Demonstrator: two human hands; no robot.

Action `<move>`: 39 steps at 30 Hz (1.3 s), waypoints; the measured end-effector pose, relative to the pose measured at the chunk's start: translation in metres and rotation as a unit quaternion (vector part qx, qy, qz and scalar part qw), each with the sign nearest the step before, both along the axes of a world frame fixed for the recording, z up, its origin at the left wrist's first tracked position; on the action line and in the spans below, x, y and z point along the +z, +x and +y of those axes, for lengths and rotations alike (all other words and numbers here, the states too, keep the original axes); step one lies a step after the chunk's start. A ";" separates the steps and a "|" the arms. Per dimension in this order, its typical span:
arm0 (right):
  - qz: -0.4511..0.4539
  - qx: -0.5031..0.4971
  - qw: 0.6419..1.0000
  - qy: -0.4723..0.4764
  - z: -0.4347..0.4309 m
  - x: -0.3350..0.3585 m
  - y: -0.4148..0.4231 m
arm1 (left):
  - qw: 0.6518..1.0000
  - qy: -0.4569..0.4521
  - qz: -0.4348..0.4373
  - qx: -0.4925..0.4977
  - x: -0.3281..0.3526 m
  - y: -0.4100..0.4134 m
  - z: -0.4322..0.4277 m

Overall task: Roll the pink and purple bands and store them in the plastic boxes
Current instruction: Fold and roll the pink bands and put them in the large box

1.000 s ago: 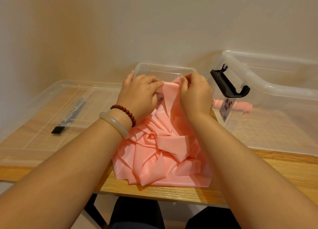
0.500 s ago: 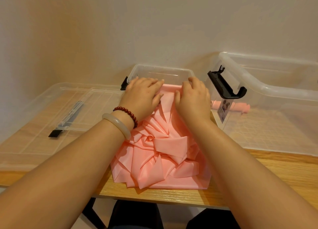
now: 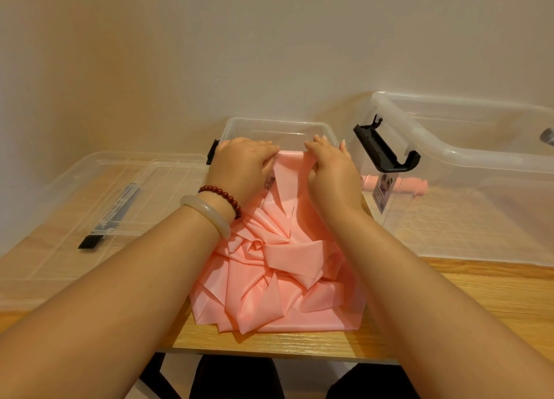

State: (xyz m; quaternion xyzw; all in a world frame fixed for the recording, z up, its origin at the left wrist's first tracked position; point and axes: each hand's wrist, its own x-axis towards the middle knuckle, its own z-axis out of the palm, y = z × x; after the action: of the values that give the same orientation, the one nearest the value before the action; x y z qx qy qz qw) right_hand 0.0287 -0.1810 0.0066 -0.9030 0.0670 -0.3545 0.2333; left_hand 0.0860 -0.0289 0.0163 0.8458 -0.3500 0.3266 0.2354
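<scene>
A loose heap of pink band [image 3: 269,275] lies on the wooden table in front of me, its far end drawn flat toward a small clear plastic box [image 3: 278,127]. My left hand [image 3: 242,167] and my right hand [image 3: 332,170] lie side by side on that far end, fingers curled over its edge, gripping it. A rolled pink band [image 3: 401,185] rests inside the large clear box [image 3: 467,155] on the right. No purple band is visible.
A clear lid [image 3: 90,209] with a black clip lies flat on the table at the left. The large box's black latch [image 3: 383,149] sticks out close to my right hand. A wall stands behind the boxes. The table's front edge is just below the pink heap.
Both hands have lowered the band's far end from a raised pinch down toward the table and spread slightly apart, pressing it near the small box.
</scene>
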 end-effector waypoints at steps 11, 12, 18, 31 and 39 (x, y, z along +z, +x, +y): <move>0.033 -0.050 0.994 -0.095 -0.003 0.010 0.005 | 0.997 0.007 -0.012 0.080 0.030 0.018 0.026; 0.029 -0.062 0.993 -0.097 -0.003 0.009 0.007 | 0.996 0.008 -0.009 0.088 0.032 0.019 0.025; -0.062 -0.058 0.995 -0.054 0.010 0.003 0.005 | 0.993 0.016 0.086 0.079 0.028 0.016 0.020; -0.127 0.015 0.991 -0.027 -0.011 0.002 -0.003 | 0.998 0.062 -0.009 0.002 0.004 0.012 0.036; -0.091 0.006 0.995 0.046 -0.003 0.019 0.006 | 0.998 -0.016 -0.022 0.058 0.018 0.019 0.033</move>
State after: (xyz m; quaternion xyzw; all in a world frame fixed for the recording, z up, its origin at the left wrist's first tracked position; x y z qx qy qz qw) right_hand 0.0345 -0.1840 0.0255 -0.8558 0.0564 -0.4301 0.2817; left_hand 0.1048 0.0039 0.0343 0.8535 -0.3004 0.3632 0.2221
